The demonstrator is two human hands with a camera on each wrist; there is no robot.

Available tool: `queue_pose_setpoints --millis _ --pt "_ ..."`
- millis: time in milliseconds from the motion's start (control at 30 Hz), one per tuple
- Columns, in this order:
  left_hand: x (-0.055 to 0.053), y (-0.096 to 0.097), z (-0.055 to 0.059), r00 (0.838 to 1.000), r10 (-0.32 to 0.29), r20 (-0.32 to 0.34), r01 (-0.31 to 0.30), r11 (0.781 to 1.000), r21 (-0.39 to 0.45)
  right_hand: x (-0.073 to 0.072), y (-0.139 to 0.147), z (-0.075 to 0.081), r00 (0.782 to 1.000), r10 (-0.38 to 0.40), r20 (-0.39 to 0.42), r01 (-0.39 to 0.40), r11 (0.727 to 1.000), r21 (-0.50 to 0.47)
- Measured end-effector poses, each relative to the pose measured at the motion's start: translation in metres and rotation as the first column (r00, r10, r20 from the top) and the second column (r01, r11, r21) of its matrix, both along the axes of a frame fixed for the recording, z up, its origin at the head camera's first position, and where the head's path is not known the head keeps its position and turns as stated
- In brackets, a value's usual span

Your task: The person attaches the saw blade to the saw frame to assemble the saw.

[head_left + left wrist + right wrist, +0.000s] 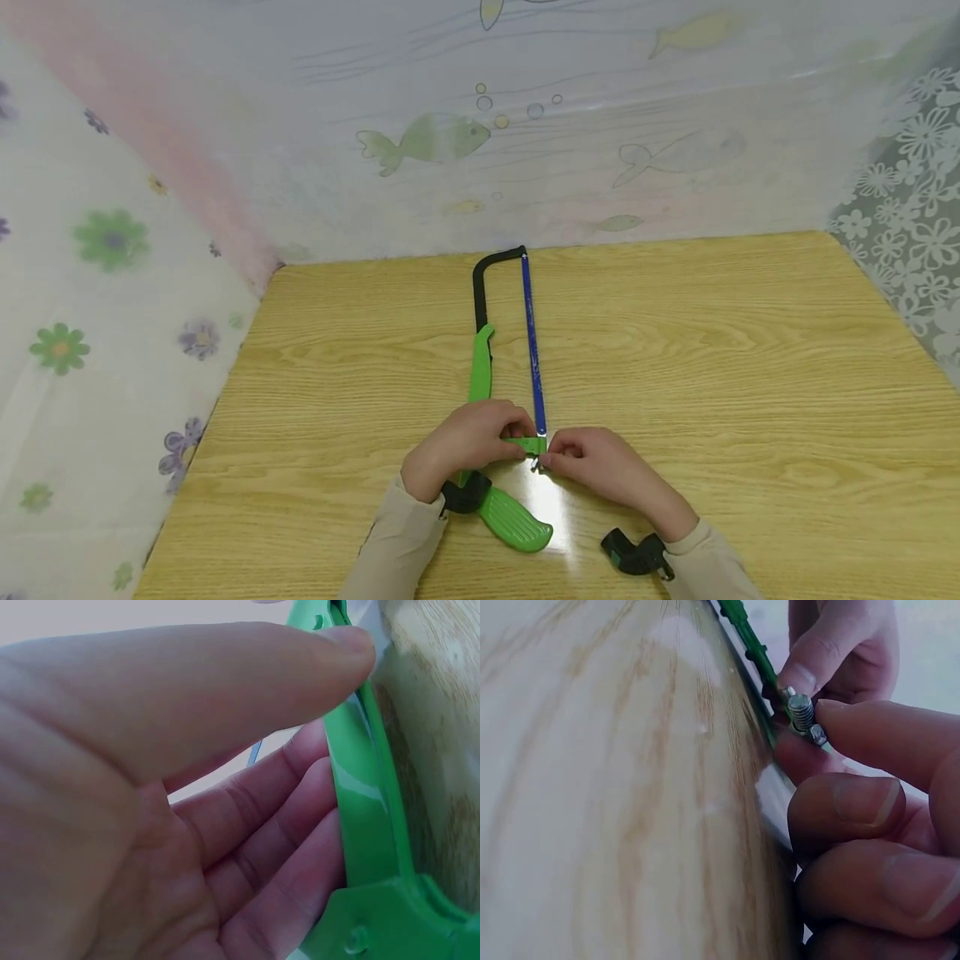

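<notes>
A hacksaw lies on the table with its black front frame (480, 287) pointing away and its green handle (517, 521) toward me. Its blue blade (533, 350) runs along the right side. My left hand (472, 437) holds the short green arm (364, 795) at the blade's near end, thumb on one side and fingers on the other. At that corner, my right hand (600, 462) pinches a small metal wing nut (817, 735) on a threaded bolt (801, 711). The bolt's end shows between the fingertips in the right wrist view.
The wood-grain table (720, 350) extends to both sides of the saw. A sheet printed with fish (442, 137) hangs behind it, and a flowered sheet (112, 317) on the left. Black wrist mounts (632, 554) sit by both sleeves.
</notes>
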State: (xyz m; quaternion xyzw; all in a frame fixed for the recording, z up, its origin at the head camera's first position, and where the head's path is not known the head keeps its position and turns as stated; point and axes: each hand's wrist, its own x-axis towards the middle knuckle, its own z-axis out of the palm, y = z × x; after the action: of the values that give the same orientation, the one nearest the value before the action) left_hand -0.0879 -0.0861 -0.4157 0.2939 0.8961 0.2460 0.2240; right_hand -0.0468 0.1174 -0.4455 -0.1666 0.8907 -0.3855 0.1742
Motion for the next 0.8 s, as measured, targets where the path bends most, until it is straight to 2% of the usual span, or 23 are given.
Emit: queue_pose_setpoints --millis 267,800 --pt "-0.0002 0.0004 -0.0001 1.0 -0.002 0.0 0.002 1.0 0.003 -0.0005 0.0 -0.0023 0.999 -0.05 0.02 0.05 0.999 -0.015" --pt "-0.0002 0.0012 -0.0001 1.0 0.003 0.004 -0.003 1.0 -0.003 0.0002 0.001 -0.0019 1.0 -0.004 0.008 0.004 1.0 -0.003"
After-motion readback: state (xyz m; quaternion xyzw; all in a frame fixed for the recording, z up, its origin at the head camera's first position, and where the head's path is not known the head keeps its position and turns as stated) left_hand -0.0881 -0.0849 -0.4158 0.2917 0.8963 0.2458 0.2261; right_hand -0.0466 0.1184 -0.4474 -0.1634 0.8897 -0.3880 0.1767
